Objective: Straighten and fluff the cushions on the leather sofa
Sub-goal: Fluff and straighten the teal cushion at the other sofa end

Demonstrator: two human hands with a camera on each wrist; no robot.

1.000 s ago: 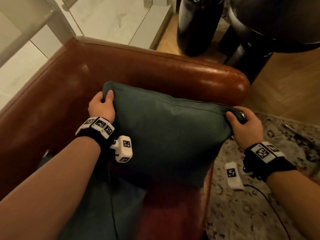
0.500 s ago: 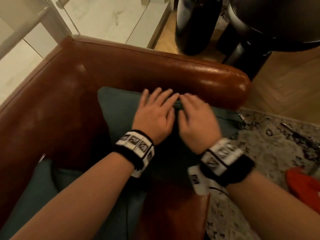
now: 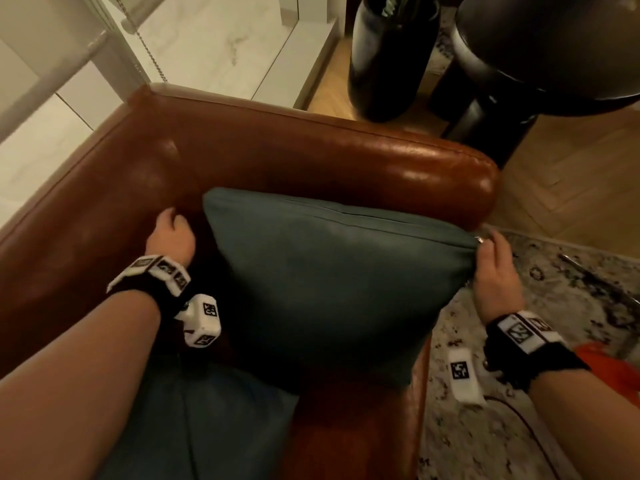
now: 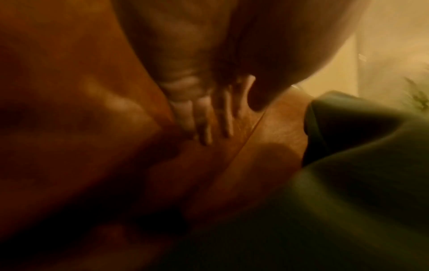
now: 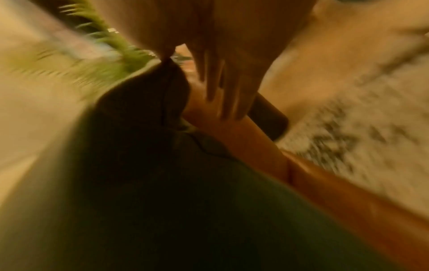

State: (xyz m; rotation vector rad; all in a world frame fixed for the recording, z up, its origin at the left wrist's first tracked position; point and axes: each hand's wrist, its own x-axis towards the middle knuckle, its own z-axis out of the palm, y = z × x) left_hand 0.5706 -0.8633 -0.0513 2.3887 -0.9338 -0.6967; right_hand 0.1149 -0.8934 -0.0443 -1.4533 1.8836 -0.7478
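A dark teal cushion (image 3: 329,278) stands on the seat of the brown leather sofa (image 3: 311,157), leaning against the armrest. My left hand (image 3: 171,233) is just left of the cushion's top left corner, apart from it. In the left wrist view its fingers (image 4: 209,119) lie loosely against the leather, with the cushion (image 4: 359,183) off to the right. My right hand (image 3: 493,265) is at the top right corner by the zipper pull. There the fingers (image 5: 227,88) are straight and the thumb touches the cushion's (image 5: 162,183) tip. A second teal cushion (image 3: 207,427) lies under my left forearm.
Behind the armrest stand a tall black vase (image 3: 388,57) and a dark round table (image 3: 554,46) on a wood floor. A patterned rug (image 3: 554,306) lies to the right with an orange thing (image 3: 616,368) on it. A blind chain (image 3: 149,46) hangs behind the sofa.
A second ago both hands gripped the cushion's top corners. Half a second ago they pressed flat on its top middle. Now they have spread apart to the corners.
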